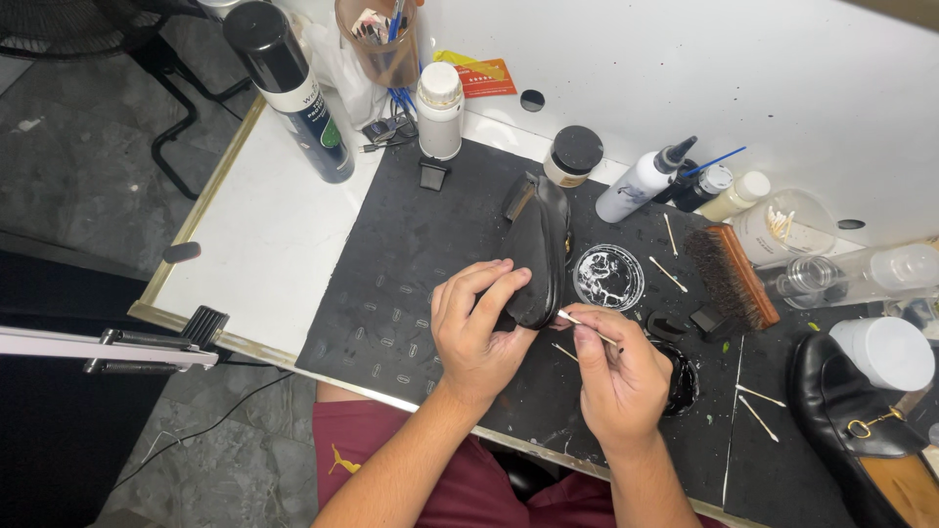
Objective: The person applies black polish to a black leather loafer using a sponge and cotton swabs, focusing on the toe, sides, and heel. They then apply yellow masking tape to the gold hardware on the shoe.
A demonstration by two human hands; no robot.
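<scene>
My left hand point(476, 328) grips a black shoe point(540, 244) turned sole-up over a black work mat point(411, 254). The shoe's heel points away from me. My right hand point(616, 376) pinches a cotton swab point(584, 327) whose tip touches the edge of the shoe's sole near the toe. Under my right hand sits a small open black tin point(682, 381), partly hidden by the hand. A round lid with black and white smears point(608, 277) lies just right of the shoe.
A wooden brush point(732, 277) lies right of the lid. Bottles point(641, 181), a dark-lidded jar point(572, 154), a white bottle point(440, 110) and a tall spray can point(290, 90) stand at the back. A second black loafer point(866, 435) sits at the right. Loose swabs point(755, 409) scatter the mat.
</scene>
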